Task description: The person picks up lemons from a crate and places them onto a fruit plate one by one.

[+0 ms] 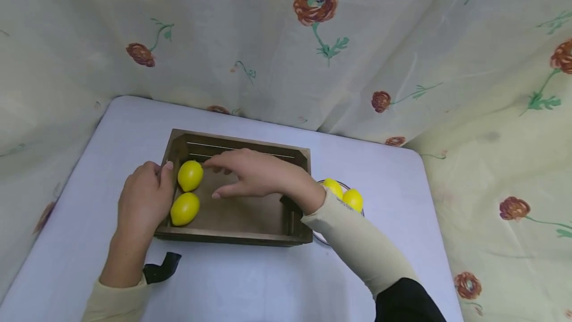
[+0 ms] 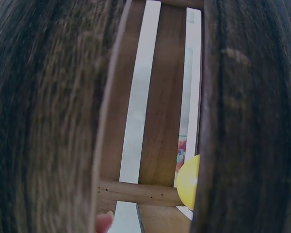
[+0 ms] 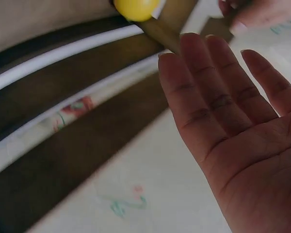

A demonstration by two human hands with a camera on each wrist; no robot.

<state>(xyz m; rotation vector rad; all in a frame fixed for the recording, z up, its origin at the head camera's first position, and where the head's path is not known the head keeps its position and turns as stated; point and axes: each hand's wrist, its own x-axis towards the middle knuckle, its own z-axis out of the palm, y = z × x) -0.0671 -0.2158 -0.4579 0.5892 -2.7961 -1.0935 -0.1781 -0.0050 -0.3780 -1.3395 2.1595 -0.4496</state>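
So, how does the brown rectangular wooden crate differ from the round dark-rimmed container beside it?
Shape: the brown wooden crate is rectangular, while the dark-rimmed container is round. Size: the crate looks clearly larger than the container. View: much of the crate's inside shows, while the cream right sleeve hides much of the container. Both sit on the white table and hold yellow lemons, two visible in each.

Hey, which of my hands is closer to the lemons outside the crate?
Right. Your right hand is over the crate, just left of those lemons; your left hand grips the crate's opposite end, farther from them.
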